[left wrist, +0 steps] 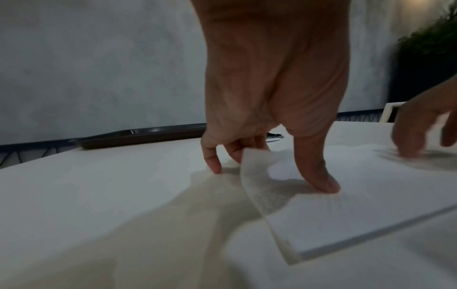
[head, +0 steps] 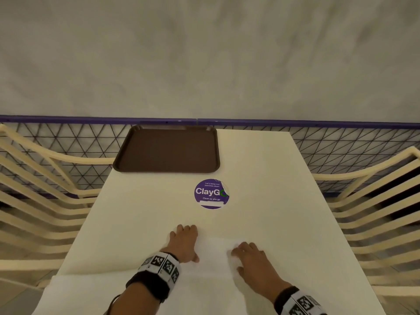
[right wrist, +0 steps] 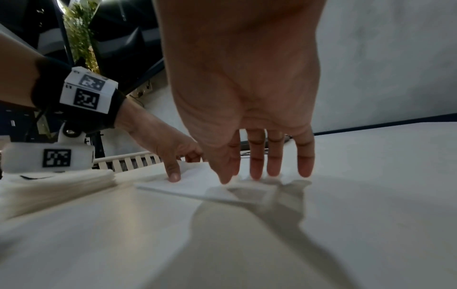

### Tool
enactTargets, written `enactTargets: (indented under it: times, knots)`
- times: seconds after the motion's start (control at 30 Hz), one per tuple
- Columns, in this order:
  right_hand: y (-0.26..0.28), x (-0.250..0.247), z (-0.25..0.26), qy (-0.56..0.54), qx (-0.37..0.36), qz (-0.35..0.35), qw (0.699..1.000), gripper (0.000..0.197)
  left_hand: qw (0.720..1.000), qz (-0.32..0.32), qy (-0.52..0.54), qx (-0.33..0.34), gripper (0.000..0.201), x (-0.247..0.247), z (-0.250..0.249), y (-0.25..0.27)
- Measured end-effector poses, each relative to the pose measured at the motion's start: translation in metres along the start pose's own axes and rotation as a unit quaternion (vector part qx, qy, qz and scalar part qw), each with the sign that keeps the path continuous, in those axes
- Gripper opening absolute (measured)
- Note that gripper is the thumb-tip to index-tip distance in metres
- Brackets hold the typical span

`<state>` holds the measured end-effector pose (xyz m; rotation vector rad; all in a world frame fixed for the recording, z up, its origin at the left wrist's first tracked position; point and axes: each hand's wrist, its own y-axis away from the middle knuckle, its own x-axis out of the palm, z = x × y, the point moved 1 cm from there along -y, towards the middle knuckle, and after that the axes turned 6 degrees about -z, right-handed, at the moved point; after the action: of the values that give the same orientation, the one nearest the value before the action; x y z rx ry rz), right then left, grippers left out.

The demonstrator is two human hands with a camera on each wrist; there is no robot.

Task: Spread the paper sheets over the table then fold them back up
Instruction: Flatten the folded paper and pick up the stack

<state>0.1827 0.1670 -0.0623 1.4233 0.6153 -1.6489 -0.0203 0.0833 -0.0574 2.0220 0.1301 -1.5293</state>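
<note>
A white paper sheet [head: 213, 253] lies flat on the white table [head: 261, 173] between my hands. My left hand [head: 188, 244] is at its left edge. In the left wrist view the thumb [left wrist: 319, 176] presses down on the sheet [left wrist: 358, 185], and the curled fingers [left wrist: 235, 152] hold its far left corner lifted. My right hand [head: 250, 258] has straight fingers [right wrist: 257, 162] with their tips on the sheet's right edge [right wrist: 193, 181]. A stack of paper sheets [head: 91, 292] [right wrist: 56, 187] sits at the near left edge of the table.
A brown tray [head: 168, 148] rests at the table's far end. A purple round sticker [head: 211, 193] is stuck mid-table. Cream slatted chairs stand to the left [head: 34, 201] and right [head: 375, 201]. A mesh fence with a purple rail [head: 318, 122] runs behind.
</note>
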Motion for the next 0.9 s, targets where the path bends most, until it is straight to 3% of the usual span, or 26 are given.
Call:
enactTargets:
  times: [0.1, 0.17, 0.27, 0.4, 0.47, 0.5, 0.63, 0.73, 0.83, 0.9]
  knots:
    - [-0.018, -0.007, 0.017, 0.012, -0.034, -0.030, 0.999, 0.081, 1.000, 0.004, -0.005, 0.019, 0.057, 0.000, -0.001, 0.009]
    - [-0.033, -0.011, 0.032, 0.011, -0.082, -0.020, 0.996, 0.085, 0.996, -0.029, 0.068, 0.048, 0.032, -0.003, -0.001, 0.022]
    - [-0.050, -0.024, 0.053, -0.047, -0.085, 0.030, 0.995, 0.050, 0.978, -0.076, 0.185, 0.064, 0.011, -0.019, 0.015, 0.051]
    - [-0.064, -0.043, 0.081, -0.216, -0.015, 0.079, 0.973, 0.004, 0.934, -0.172, 0.311, -0.035, 0.031, -0.057, 0.069, 0.091]
    - [-0.073, -0.050, 0.100, -0.302, 0.015, 0.089, 0.949, 0.014, 0.916, -0.210, 0.327, -0.097, 0.027, -0.073, 0.102, 0.109]
    - [-0.078, -0.053, 0.112, -0.341, 0.030, 0.093, 0.935, 0.009, 0.904, -0.224, 0.342, -0.122, 0.025, -0.078, 0.119, 0.116]
    - [-0.087, -0.051, 0.160, -0.451, 0.063, 0.132, 0.880, 0.015, 0.845, -0.236, 0.430, -0.212, 0.011, -0.078, 0.184, 0.147]
    - [-0.085, -0.034, 0.195, -0.448, 0.066, 0.179, 0.873, 0.024, 0.864, -0.220, 0.387, -0.237, 0.004, -0.063, 0.218, 0.166]
    - [-0.079, -0.011, 0.221, -0.400, 0.063, 0.224, 0.887, 0.016, 0.885, -0.204, 0.343, -0.240, 0.021, -0.043, 0.232, 0.178]
    - [-0.076, 0.003, 0.233, -0.366, 0.084, 0.232, 0.898, 0.018, 0.885, -0.184, 0.338, -0.260, 0.018, -0.028, 0.238, 0.182]
